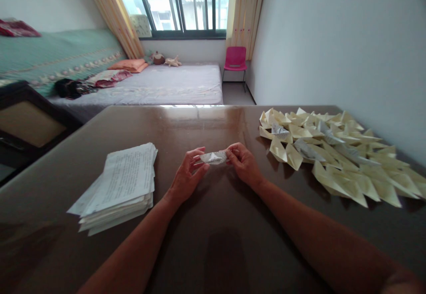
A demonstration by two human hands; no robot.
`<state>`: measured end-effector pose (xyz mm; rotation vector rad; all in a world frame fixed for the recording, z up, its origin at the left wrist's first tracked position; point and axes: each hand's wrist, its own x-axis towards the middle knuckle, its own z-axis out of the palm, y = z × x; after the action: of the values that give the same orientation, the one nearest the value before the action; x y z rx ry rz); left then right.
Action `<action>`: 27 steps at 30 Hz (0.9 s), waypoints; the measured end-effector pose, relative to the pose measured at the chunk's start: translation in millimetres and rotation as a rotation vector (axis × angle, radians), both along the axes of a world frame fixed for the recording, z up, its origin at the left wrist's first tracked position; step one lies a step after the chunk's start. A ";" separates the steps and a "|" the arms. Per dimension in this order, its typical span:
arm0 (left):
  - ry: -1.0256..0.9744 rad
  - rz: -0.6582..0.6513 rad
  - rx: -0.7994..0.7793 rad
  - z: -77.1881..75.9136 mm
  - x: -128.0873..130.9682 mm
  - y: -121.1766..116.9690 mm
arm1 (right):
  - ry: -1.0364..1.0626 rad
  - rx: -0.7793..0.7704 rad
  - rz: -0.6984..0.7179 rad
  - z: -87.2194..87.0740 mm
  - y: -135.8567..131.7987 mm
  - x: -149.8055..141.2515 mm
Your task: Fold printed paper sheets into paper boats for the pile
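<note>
A small folded paper boat [214,157] with printed text is held above the brown table, between my two hands. My right hand [244,163] pinches its right end between thumb and fingers. At the left end, my left hand [188,172] has the thumb below and the curled fingers above, closed lightly on the paper. A stack of printed sheets [128,176] lies to the left of my left hand, its edges uneven. Many folded paper boats [342,183], mostly cream and a few white with print, stand in rows to the right of my right hand.
The glossy brown table [199,125] reaches to a far edge before a bed [186,78]. A pink chair [235,58] stands beyond, under the window. A dark cabinet [33,125] is at the left, and a white wall [333,41] runs along the right.
</note>
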<state>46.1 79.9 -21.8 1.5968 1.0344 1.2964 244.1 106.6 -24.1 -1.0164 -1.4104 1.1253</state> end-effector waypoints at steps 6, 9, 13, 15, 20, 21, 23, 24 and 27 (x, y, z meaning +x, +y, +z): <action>0.105 0.020 0.077 -7.3 -0.4 1.0 | -0.125 0.106 -0.008 1.8 -4.6 0.2; 0.173 0.042 0.088 -10.2 -3.5 3.7 | -0.118 0.130 0.028 3.0 -6.0 -0.5; 0.278 0.155 0.180 -6.8 -8.2 5.1 | -0.038 0.131 0.073 2.2 -4.0 -0.1; 0.302 0.207 0.212 -4.1 -9.5 4.7 | -0.020 0.135 0.083 1.5 -1.7 2.3; 0.417 0.223 0.236 -3.1 -10.0 3.3 | -0.135 0.200 0.126 10.0 -0.2 12.5; 0.444 0.212 0.239 -3.5 -9.8 3.0 | -0.186 0.245 0.132 12.9 -0.8 13.8; 0.477 0.193 0.249 -4.1 -8.9 2.2 | -0.323 0.355 0.155 16.9 -1.7 14.6; 0.486 0.183 0.253 -4.2 -8.3 1.7 | -0.396 0.402 0.172 17.1 -1.8 14.2; 0.506 0.157 0.264 -4.2 -6.2 0.2 | -0.545 0.464 0.198 10.8 0.0 12.0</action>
<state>39.9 80.1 -26.0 2.1517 1.3563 1.1939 256.0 106.6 -13.2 -0.8860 -2.1263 0.6147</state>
